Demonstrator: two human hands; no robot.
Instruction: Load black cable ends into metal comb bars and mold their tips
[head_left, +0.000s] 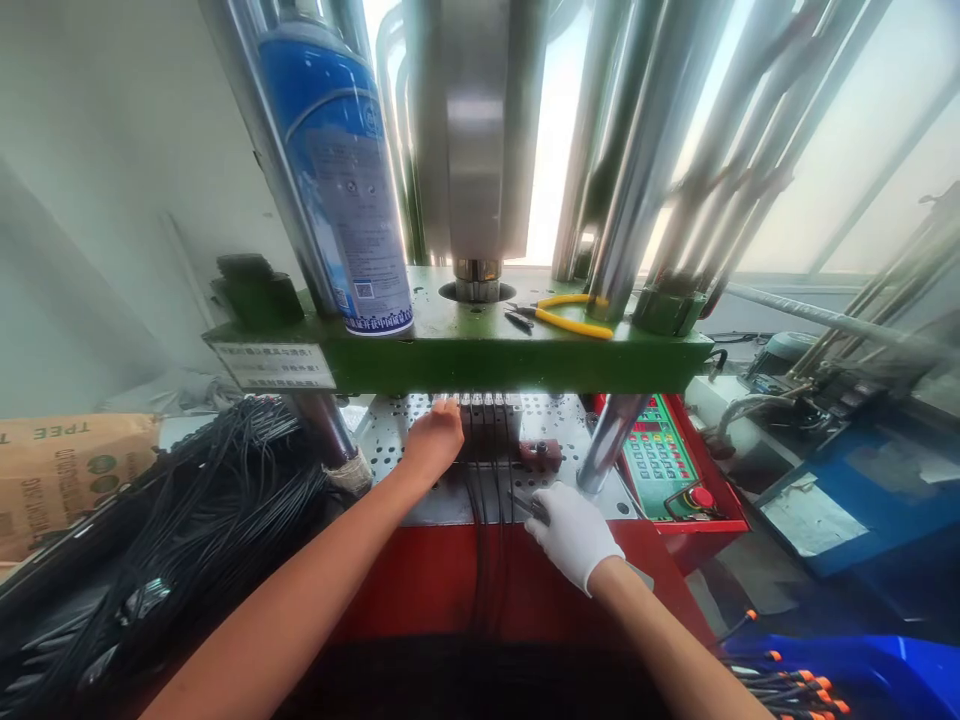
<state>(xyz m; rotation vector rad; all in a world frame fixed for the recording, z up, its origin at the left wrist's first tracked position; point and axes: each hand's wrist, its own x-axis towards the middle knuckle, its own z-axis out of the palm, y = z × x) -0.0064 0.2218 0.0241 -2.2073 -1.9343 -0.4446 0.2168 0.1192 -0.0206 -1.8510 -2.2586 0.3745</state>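
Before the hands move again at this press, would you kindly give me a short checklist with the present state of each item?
1. Left hand under the green platen: not ok.
2. Right hand, gloved, outside the platen: ok.
3. Black cables seated in the mold block: cannot tell.
4. Spray can upright on the platen: ok.
5. Yellow pliers loose on the platen: not ok.

strong window backlight, glare above; edges warped, soft.
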